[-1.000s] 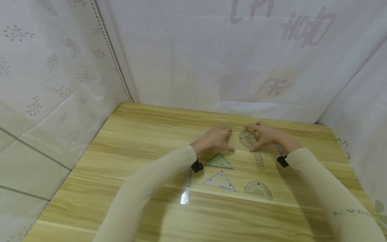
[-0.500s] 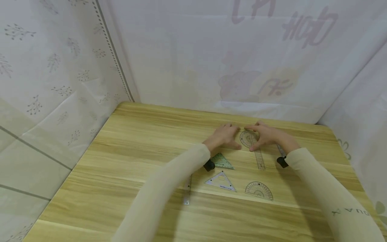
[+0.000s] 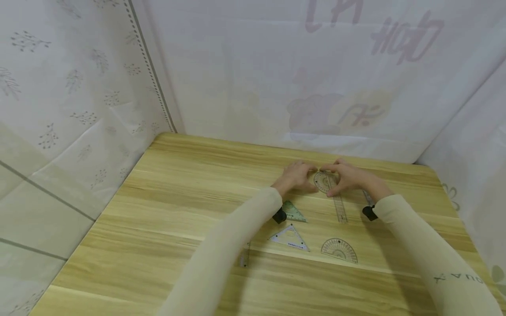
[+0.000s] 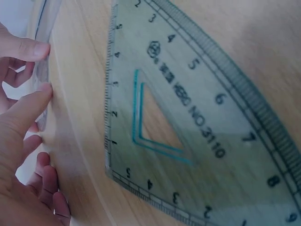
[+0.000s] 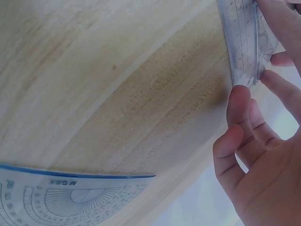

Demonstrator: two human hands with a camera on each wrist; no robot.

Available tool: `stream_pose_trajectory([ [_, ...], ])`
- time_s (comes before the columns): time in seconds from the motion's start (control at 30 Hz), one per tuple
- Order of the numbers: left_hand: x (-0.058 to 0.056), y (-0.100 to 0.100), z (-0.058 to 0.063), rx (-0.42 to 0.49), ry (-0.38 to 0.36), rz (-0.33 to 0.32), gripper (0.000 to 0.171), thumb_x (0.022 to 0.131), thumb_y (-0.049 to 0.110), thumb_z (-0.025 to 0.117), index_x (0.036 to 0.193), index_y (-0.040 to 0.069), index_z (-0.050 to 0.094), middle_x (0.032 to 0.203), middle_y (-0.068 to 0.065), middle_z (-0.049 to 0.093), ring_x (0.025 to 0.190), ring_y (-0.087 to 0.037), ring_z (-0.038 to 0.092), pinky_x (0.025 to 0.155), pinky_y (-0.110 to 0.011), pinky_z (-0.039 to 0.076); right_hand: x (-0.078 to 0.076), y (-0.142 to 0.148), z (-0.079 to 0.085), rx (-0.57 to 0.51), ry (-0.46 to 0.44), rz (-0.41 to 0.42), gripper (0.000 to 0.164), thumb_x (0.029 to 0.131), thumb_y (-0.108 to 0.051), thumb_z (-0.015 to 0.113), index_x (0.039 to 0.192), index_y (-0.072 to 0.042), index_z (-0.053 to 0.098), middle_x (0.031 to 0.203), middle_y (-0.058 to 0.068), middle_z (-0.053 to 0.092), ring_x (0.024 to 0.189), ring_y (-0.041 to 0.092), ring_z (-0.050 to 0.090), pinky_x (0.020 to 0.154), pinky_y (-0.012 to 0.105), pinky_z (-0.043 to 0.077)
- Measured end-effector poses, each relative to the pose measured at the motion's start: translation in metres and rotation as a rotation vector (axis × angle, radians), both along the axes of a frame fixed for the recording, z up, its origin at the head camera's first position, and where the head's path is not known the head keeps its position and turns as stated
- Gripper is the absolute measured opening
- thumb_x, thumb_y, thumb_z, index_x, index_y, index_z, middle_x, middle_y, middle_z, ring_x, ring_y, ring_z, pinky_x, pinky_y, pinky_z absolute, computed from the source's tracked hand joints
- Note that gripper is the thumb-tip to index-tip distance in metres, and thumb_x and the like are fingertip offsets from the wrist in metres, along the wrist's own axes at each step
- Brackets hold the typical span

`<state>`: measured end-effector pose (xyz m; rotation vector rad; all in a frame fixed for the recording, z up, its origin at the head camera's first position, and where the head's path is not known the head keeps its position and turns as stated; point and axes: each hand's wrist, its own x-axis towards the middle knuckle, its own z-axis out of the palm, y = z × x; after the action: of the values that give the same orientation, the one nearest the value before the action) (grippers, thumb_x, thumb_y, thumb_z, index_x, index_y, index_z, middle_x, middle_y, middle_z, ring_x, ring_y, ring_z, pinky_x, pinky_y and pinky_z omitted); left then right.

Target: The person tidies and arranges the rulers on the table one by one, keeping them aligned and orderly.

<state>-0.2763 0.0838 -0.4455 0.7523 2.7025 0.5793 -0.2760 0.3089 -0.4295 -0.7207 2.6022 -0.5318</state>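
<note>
A clear round protractor [image 3: 321, 181] lies at the back right of the table, with a clear ruler [image 3: 340, 210] overlapping it and reaching toward the front. My right hand [image 3: 349, 177] holds the pair from the right, thumb and forefinger spread round the side. Opposite, my left hand [image 3: 297, 176] has its thumb and forefinger close at the protractor's left edge. In the left wrist view, a green set square [image 4: 188, 94] lies flat beneath that wrist. The right wrist view shows fingertips at the ruler's end and a clear blue-edged piece with protractor markings [image 5: 94, 195].
In front of the hands lie a clear set square [image 3: 290, 239] and a half-round protractor [image 3: 340, 251]. Another ruler [image 3: 244, 259] is partly hidden by the left sleeve. White patterned cloth [image 3: 245, 79] hangs behind the wooden table [image 3: 189, 175].
My left hand has moved right until its fingertips are at the protractor's left edge. Its sleeve now covers more of the left ruler and green set square. The right hand stays in place.
</note>
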Motion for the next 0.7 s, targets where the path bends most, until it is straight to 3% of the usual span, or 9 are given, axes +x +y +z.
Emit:
stream_pose_trajectory([
  [0.27,0.0005,0.0046,0.0002,-0.008,0.001,0.015,0.069,0.084,0.047,0.083,0.145,0.028,0.058,0.133,0.001,0.055,0.117,-0.016,0.046,0.096,-0.04,0.037,0.0,0.0006,-0.0015,-0.031,0.0,0.005,0.093,0.076,-0.038,0.092,0.15,-0.002,0.047,0.121,0.024,0.044,0.09,0.029,0.049,0.074,0.046,0.047],
  [0.7,-0.0006,0.0068,0.0002,-0.003,-0.019,0.034,0.068,0.085,0.046,0.083,0.145,0.027,0.058,0.141,0.001,0.052,0.127,-0.018,0.044,0.096,-0.041,0.035,-0.0027,0.001,-0.0039,-0.042,0.01,0.026,0.09,0.076,-0.035,0.092,0.149,-0.004,0.048,0.122,0.023,0.044,0.094,0.03,0.049,0.077,0.047,0.047],
])
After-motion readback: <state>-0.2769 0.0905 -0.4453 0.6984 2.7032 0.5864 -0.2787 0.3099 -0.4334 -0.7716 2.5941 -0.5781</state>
